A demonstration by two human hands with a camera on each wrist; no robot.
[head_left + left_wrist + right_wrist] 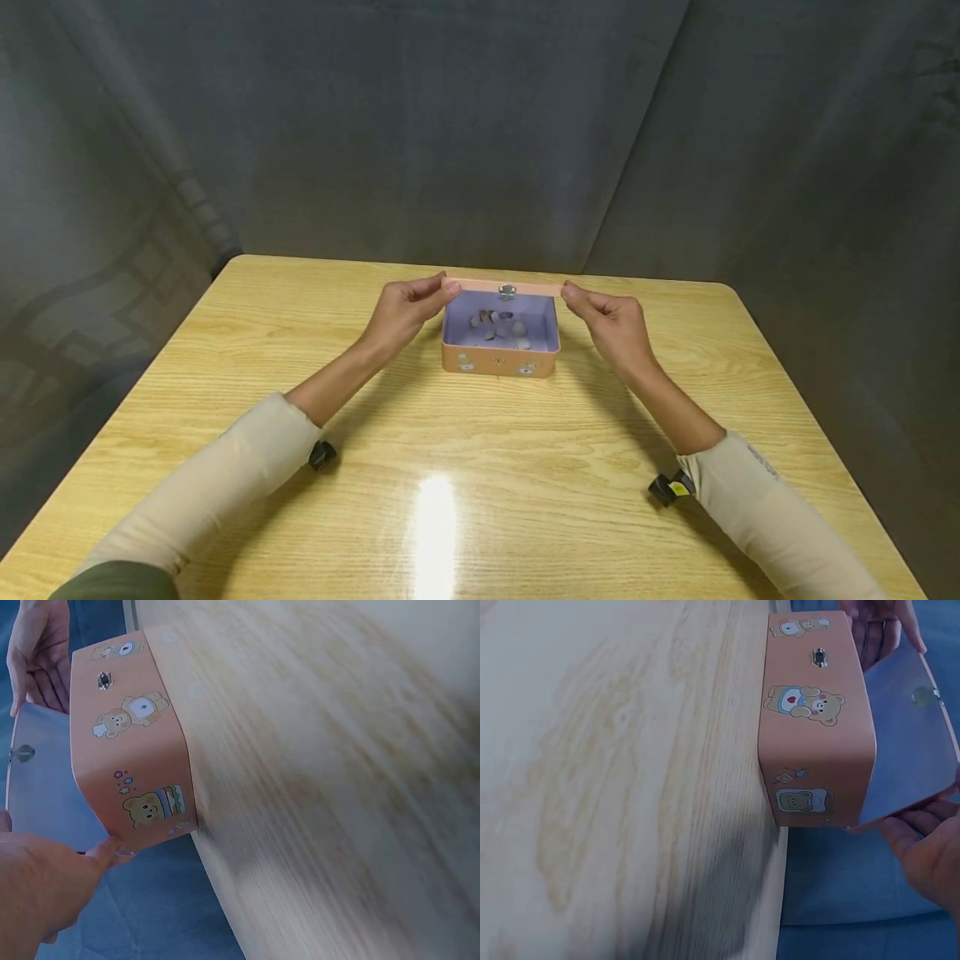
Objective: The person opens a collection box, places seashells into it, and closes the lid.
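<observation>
Tin box (498, 358): a small orange tin with bear pictures is being kept near the table's middle, toward the 12 o'clock edge, its lavender inside showing.
Lid (502, 288): the hinged lid, with a small metal clasp (507, 290) at its front rim, is being held raised over the box, its lavender underside facing the person.
Left hand (405, 310): the lid's 9 o'clock corner is being pinched between thumb and fingertips.
Right hand (609, 321): the 3 o'clock corner is being pinched likewise; the hands are being kept well apart, one at each end.
Shells (498, 326): small shells or pebbles are lying loose on the box floor.
Risk, pinch: fingertips are likely to be caught between lid and rim if the lid is being lowered with the grips unchanged.
Risk, slide: the light tin may be pushed across the glossy wooden table (262, 350) by uneven pressure, and the contents rattled.
</observation>
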